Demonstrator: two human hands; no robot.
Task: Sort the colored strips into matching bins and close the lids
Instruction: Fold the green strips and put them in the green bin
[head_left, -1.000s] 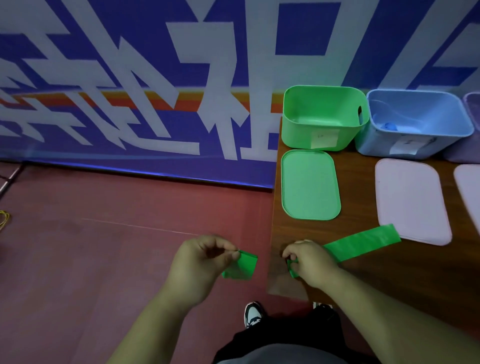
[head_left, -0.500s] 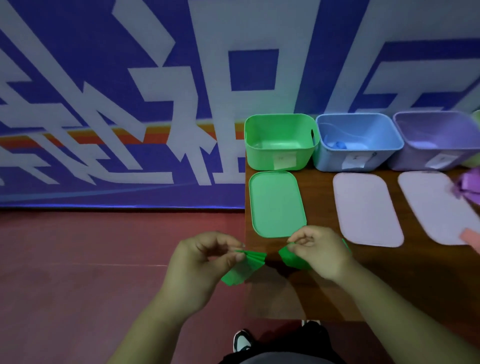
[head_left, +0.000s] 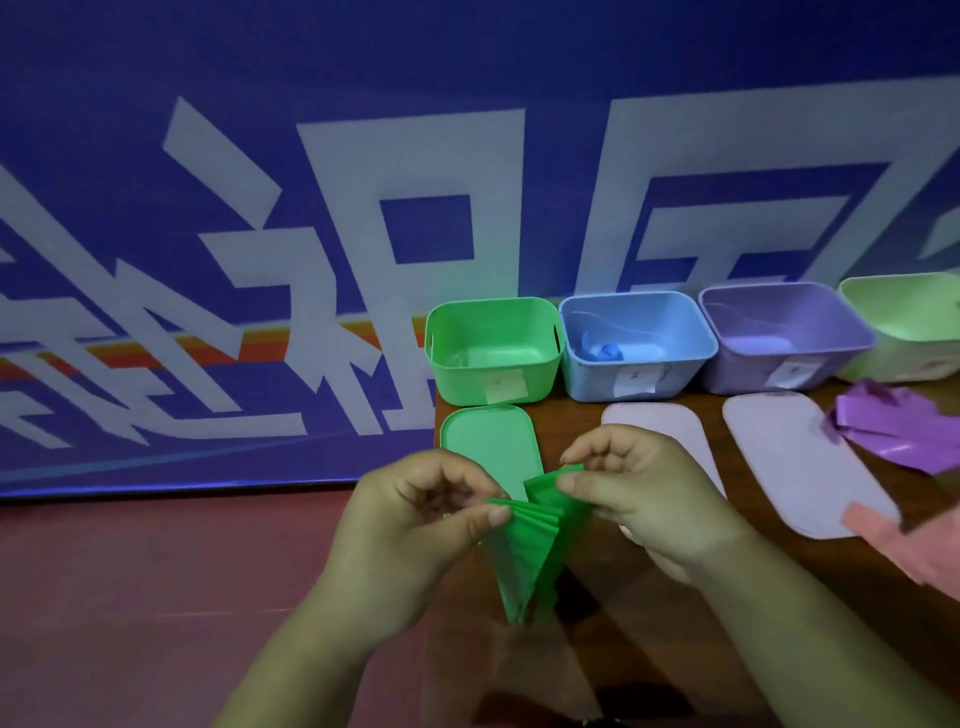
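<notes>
My left hand (head_left: 415, 525) and my right hand (head_left: 639, 493) both pinch a green strip (head_left: 535, 540), folded into several pleats, above the table's left front corner. Its loose folds hang down between my hands. Behind them the green lid (head_left: 488, 441) lies flat in front of the open green bin (head_left: 493, 348). To its right stand an open blue bin (head_left: 636, 345) with a blue strip inside, an open purple bin (head_left: 784, 338) and a pale green bin (head_left: 909, 322).
Two pale lids (head_left: 789, 462) lie on the brown table (head_left: 727, 623) in front of the blue and purple bins. Purple strips (head_left: 904, 426) and a pink strip (head_left: 914, 540) sit at the right. Red floor and a blue patterned wall lie to the left.
My hands have come together and risen, gathering the long green strip into pleats. The view has shifted right, bringing the purple and pale green bins into sight.
</notes>
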